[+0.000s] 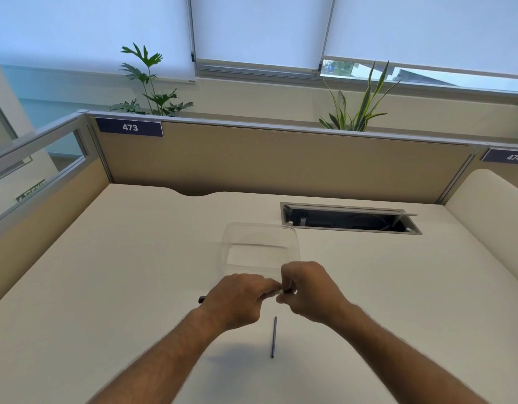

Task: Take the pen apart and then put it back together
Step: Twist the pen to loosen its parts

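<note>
My left hand [237, 298] is closed around a dark pen barrel [201, 300]; only its black end sticks out past the left side of the hand. My right hand [307, 290] pinches a small dark pen piece [287, 291] right at the left fingertips, and the two hands touch there. A thin dark ink refill [274, 336] lies loose on the white desk [106, 287], just below and between the hands. Most of the barrel is hidden by my fingers.
A clear plastic container [260, 246] stands on the desk just beyond my hands. Further back on the right is an open cable hatch [351, 218]. Beige partition panels [281, 161] wall the desk at the back and left.
</note>
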Action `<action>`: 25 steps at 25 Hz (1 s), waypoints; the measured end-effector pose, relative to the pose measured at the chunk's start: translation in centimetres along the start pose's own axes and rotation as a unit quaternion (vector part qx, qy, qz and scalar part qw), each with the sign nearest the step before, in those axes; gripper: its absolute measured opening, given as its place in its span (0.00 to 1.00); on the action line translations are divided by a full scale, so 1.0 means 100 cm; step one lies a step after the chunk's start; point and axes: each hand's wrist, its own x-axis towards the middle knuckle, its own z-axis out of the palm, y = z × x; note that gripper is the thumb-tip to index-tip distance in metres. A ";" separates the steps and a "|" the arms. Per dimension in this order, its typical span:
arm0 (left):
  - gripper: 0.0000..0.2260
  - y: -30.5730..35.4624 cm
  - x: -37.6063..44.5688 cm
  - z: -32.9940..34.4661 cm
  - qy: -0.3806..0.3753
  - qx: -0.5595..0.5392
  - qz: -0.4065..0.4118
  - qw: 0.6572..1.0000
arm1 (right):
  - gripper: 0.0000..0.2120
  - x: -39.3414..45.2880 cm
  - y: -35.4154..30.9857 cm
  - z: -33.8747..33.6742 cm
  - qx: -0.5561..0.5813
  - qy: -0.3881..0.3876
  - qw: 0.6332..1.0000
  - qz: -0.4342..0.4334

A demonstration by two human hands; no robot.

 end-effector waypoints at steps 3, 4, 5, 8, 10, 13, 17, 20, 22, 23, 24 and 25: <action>0.13 -0.001 -0.003 0.000 -0.001 -0.016 0.001 1.000 | 0.09 -0.003 0.001 -0.001 0.015 -0.002 1.000 -0.014; 0.12 -0.001 -0.004 0.000 0.000 -0.018 0.001 1.000 | 0.10 -0.004 0.001 -0.003 0.016 -0.011 1.000 -0.010; 0.11 -0.001 -0.004 0.000 0.003 -0.021 -0.001 1.000 | 0.11 -0.004 0.001 -0.005 0.017 -0.027 0.999 -0.003; 0.09 -0.002 -0.004 -0.001 0.016 -0.013 -0.003 1.000 | 0.14 -0.002 0.003 -0.010 0.001 -0.104 0.995 0.009; 0.08 -0.001 -0.004 -0.002 0.004 0.014 0.004 1.000 | 0.12 0.001 0.004 -0.013 -0.009 -0.166 0.986 -0.003; 0.09 0.002 -0.004 -0.002 -0.005 0.019 0.012 1.000 | 0.08 0.005 0.007 -0.016 0.007 -0.192 0.981 -0.009; 0.09 0.001 -0.003 -0.003 -0.014 0.030 0.035 0.999 | 0.07 0.006 0.008 -0.015 0.019 -0.153 0.988 -0.019; 0.08 0.001 -0.003 -0.004 -0.020 0.023 0.026 0.999 | 0.07 0.005 0.010 -0.012 0.032 -0.112 0.993 -0.036; 0.08 0.000 -0.002 -0.005 -0.022 0.006 0.015 1.000 | 0.08 0.003 0.011 -0.010 0.039 -0.092 0.994 -0.043; 0.08 0.000 -0.002 -0.006 -0.026 -0.004 0.009 1.000 | 0.08 0.002 0.011 -0.009 0.039 -0.083 0.995 -0.051; 0.08 0.000 -0.001 -0.008 -0.031 -0.015 0.004 0.999 | 0.08 0.001 0.011 -0.008 0.035 -0.071 0.995 -0.064; 0.08 -0.001 0.000 -0.009 -0.038 -0.026 -0.002 0.999 | 0.07 0.000 0.012 -0.007 0.030 -0.057 0.995 -0.082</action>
